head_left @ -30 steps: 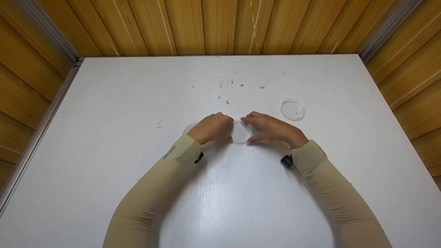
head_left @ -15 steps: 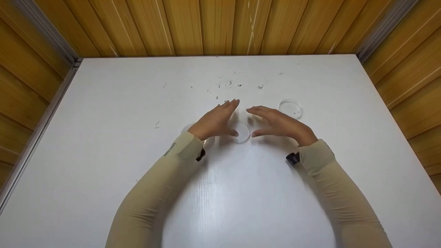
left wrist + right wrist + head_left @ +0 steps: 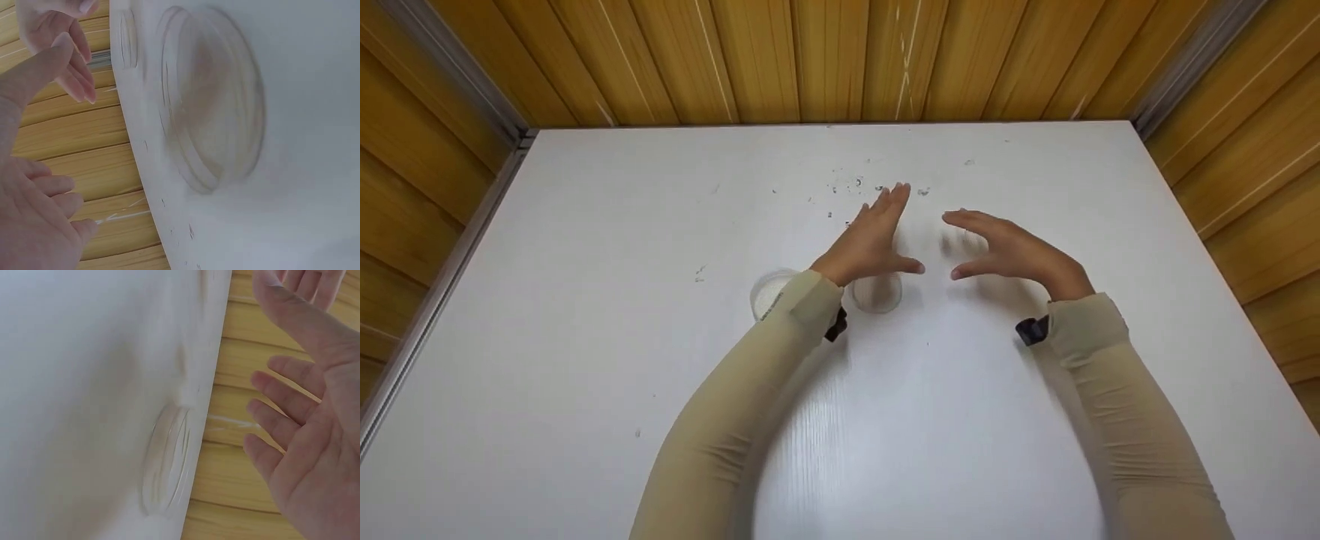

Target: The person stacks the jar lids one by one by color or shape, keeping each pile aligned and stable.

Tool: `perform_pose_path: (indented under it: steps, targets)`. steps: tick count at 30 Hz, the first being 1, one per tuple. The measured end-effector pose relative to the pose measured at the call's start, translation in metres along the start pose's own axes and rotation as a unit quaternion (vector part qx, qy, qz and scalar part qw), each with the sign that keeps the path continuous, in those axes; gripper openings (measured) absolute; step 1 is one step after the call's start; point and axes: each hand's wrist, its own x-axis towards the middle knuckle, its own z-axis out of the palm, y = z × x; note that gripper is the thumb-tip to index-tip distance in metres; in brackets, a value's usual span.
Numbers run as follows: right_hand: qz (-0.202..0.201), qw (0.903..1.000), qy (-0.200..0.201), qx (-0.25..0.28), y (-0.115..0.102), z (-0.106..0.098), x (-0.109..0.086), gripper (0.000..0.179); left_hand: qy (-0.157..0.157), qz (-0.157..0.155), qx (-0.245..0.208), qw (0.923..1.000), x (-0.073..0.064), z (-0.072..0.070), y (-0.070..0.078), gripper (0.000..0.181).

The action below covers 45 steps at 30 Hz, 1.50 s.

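Observation:
My left hand (image 3: pixel 870 236) hovers above the table with straight fingers and the thumb held apart, holding nothing. Just below its thumb lies a clear round petri dish (image 3: pixel 877 295), which fills the middle of the left wrist view (image 3: pixel 211 107). The right hand (image 3: pixel 1012 251) is raised to the right of the dish, thumb and fingers spread, and it too holds nothing. A second petri dish (image 3: pixel 770 291) lies to the left, partly covered by my left sleeve. Another clear dish (image 3: pixel 163 461) appears in the right wrist view; in the head view the right hand mostly hides that spot.
The white table (image 3: pixel 622 202) carries small dark specks (image 3: pixel 855 182) toward its back. Wood-patterned panels (image 3: pixel 832 60) stand behind it and at both sides.
Both hands have let go of the middle dish, opened their fingers, risen and moved to the right. The dish stays on the table. More of the left dish now shows.

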Motion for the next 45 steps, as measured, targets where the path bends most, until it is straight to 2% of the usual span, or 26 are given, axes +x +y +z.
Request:
perform_pose_path:
  steps: [4, 9, 14, 18, 23, 28, 34, 45]
  targets:
    - [0.014, 0.9999, 0.002, -0.002, 0.01, -0.006, -0.003, 0.09, -0.001, 0.003, -0.012, 0.9999, 0.011, 0.008, 0.009, 0.116]
    - [0.049, 0.9988, -0.001, 0.0, 0.02, -0.014, -0.005, 0.093, -0.01, -0.007, -0.028, 0.9995, 0.023, 0.022, 0.017, 0.114]
    - [0.075, 0.9971, -0.011, -0.009, 0.029, -0.02, -0.005, 0.099, -0.01, -0.018, -0.026, 0.9994, 0.031, 0.033, 0.023, 0.111]
    - [0.093, 0.9955, -0.014, -0.011, 0.038, -0.022, -0.007, 0.101, -0.014, -0.034, -0.029, 0.9989, 0.038, 0.04, 0.027, 0.109]
    - [0.116, 0.9929, -0.026, -0.004, 0.046, -0.021, -0.01, 0.104, -0.034, -0.063, -0.018, 0.9973, 0.043, 0.051, 0.033, 0.106]
    - [0.11, 0.9934, -0.033, -0.007, 0.048, -0.02, -0.009, 0.105, -0.047, -0.078, 0.002, 0.9958, 0.047, 0.059, 0.039, 0.102]
    - [0.083, 0.9959, -0.036, -0.01, 0.048, -0.014, -0.005, 0.094, -0.053, -0.087, 0.011, 0.9947, 0.048, 0.063, 0.041, 0.09]
    - [0.08, 0.9968, -0.01, 0.003, 0.048, -0.007, -0.002, 0.084, 0.001, -0.08, 0.023, 0.9966, 0.045, 0.068, 0.041, 0.049]
